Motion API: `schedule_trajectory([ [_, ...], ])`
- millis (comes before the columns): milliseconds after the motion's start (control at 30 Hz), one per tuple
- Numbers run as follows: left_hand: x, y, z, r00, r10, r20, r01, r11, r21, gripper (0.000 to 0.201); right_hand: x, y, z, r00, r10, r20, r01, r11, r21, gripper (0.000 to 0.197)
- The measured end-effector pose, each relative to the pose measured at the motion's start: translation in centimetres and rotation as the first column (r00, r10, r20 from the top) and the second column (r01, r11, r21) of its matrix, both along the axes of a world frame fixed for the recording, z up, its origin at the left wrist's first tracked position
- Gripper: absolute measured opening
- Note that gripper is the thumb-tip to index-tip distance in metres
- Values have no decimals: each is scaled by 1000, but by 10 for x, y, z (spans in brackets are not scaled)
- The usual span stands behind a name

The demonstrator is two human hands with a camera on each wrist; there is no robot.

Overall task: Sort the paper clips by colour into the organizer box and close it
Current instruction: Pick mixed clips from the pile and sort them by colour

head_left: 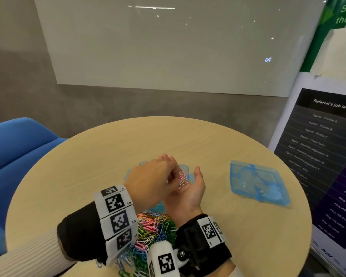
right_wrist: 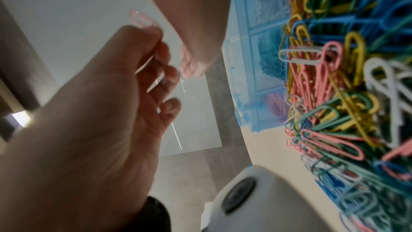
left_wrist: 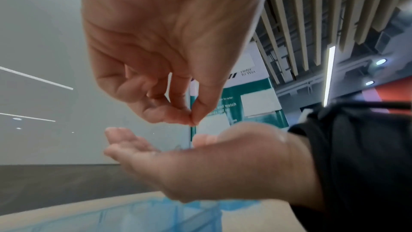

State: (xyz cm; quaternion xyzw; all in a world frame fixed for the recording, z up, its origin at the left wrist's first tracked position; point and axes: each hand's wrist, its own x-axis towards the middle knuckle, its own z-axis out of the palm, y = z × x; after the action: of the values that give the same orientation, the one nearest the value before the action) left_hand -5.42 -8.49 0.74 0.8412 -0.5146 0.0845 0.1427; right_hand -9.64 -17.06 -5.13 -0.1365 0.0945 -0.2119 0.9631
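Above the box (head_left: 185, 168), my right hand (head_left: 188, 188) lies palm-up, fingers spread, cradling pink and white clips (head_left: 182, 181); my left hand (head_left: 150, 180) pinches one of them. Sorting is barely started, I judge: a large mixed pile (head_left: 154, 228) remains on the surface (head_left: 208, 140). Box compartments hold some clips. Its lid (head_left: 258, 181) lies well apart, so closing is outstanding.

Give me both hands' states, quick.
Left hand: fingertips pinching clips over the right palm.
Right hand: open, palm up, clips resting in it.
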Motion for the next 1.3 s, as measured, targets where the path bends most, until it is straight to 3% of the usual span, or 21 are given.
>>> schedule_trajectory([
  [100,2,7,7,999,35,2,-35,998,-49,14,1,-1,-1,1000,-23,-1,23,1000,14,74],
  [333,-7,7,1,993,78,84,-90,983,160,17,0,-1,1,1000,-27,8,27,1000,15,71],
  [600,-7,-5,-1,983,100,154,-131,971,201,27,0,0,0,1000,-25,6,25,1000,9,72],
  [767,-4,-8,-6,988,104,114,-128,965,227,22,1,2,-1,1000,-4,10,4,1000,12,73],
  [1067,11,8,-7,998,9,-65,-2,994,108,19,2,-2,0,998,-29,47,28,999,21,72],
  [1300,19,17,-3,999,6,-34,-5,999,38,15,2,1,1,997,-34,64,31,998,48,70],
])
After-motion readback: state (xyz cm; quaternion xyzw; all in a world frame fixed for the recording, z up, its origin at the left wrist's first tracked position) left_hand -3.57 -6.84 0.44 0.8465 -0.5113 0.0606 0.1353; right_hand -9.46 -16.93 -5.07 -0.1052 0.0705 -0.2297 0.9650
